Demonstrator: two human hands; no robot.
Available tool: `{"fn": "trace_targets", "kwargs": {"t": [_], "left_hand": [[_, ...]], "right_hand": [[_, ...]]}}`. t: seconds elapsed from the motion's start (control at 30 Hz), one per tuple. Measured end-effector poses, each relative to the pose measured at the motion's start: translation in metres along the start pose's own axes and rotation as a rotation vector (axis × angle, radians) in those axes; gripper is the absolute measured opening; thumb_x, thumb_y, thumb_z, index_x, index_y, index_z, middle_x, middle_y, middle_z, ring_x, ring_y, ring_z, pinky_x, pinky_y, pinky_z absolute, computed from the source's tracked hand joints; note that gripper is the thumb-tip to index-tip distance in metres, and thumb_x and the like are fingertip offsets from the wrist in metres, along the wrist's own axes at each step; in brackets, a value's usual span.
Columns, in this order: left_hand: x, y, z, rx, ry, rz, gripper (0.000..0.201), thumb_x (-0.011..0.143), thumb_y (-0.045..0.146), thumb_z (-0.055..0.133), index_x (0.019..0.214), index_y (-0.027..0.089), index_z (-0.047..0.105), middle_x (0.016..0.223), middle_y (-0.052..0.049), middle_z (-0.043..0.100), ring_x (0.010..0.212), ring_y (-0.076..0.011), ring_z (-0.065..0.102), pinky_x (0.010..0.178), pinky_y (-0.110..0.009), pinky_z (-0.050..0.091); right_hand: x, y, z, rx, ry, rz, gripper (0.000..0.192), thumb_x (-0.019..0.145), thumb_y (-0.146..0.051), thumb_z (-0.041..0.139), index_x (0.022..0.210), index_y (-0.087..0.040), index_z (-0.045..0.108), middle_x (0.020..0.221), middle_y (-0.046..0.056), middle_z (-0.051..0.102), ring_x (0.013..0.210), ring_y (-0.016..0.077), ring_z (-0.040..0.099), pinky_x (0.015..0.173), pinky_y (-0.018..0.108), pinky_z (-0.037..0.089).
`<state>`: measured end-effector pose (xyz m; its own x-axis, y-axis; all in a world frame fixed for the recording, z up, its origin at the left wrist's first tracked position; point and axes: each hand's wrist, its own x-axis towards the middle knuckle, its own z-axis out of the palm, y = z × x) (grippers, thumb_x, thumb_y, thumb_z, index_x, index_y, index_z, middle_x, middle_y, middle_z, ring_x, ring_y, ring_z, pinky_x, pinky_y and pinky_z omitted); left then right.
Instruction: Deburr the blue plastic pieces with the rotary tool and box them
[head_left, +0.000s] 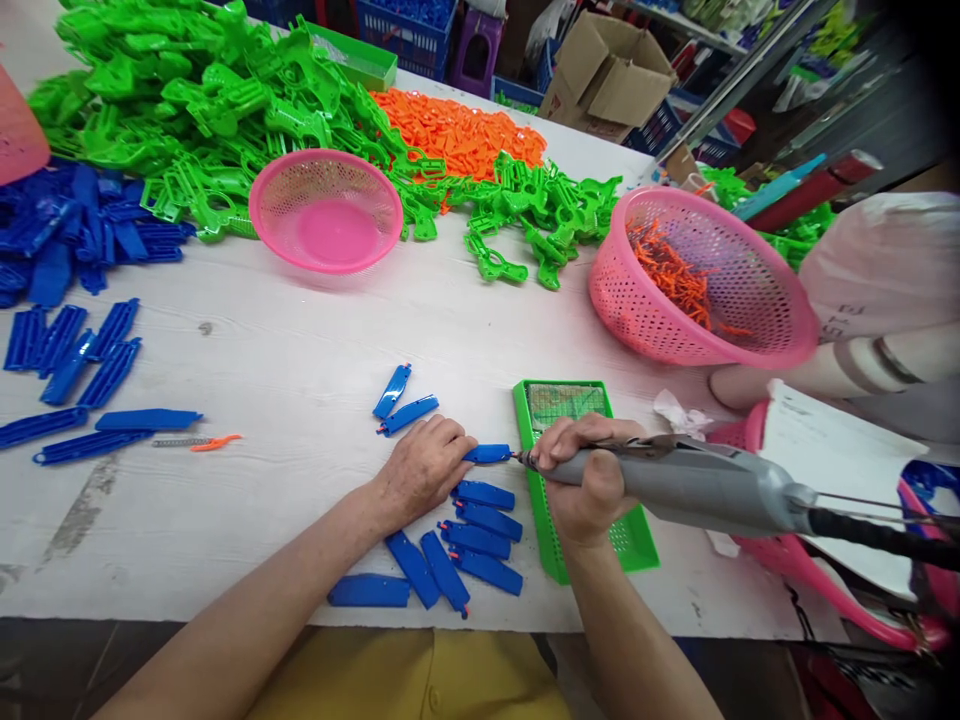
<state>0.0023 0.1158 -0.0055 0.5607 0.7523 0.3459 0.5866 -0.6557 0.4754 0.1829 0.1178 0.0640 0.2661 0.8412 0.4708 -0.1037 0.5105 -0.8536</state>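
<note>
My left hand (427, 462) is closed on one end of a blue plastic piece (489, 454), holding it on the table. In my right hand (589, 470) is a grey electric screwdriver (690, 485) with a cable at its rear; its tip meets the right end of that piece. Below my left hand lie several similar blue pieces (484, 540), some with orange tips. Two more blue pieces (409, 413) rest just above it. A green tray (634, 540) with a gridded bottom sits under my right hand, its contents hard to make out.
A pink basket (326, 175) stands at the back, near heaped green toy-gun parts (217, 110) and orange parts (457, 130). Another pink basket (615, 290) holds small orange pieces. Blue parts (67, 225) pile at left, near a spring with an orange piece (216, 443).
</note>
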Motion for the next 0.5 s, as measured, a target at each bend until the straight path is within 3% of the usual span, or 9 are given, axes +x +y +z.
{"fn": "trace_targets", "kwargs": {"t": [0.5], "left_hand": [[-0.0016,-0.0012,0.0031,-0.009,0.013,0.000,0.014,0.099,0.023,0.060,0.112,0.018,0.063,0.101,-0.007,0.064,0.094,-0.0239,0.059,0.085,-0.040,0.051]], "right_hand": [[-0.0021,-0.0046,0.0011,0.004,0.016,0.000,0.014,0.089,-0.037,0.061,0.089,-0.025,0.055,0.062,-0.007,0.050,0.043,0.0101,0.047,0.041,0.026,0.045]]}}
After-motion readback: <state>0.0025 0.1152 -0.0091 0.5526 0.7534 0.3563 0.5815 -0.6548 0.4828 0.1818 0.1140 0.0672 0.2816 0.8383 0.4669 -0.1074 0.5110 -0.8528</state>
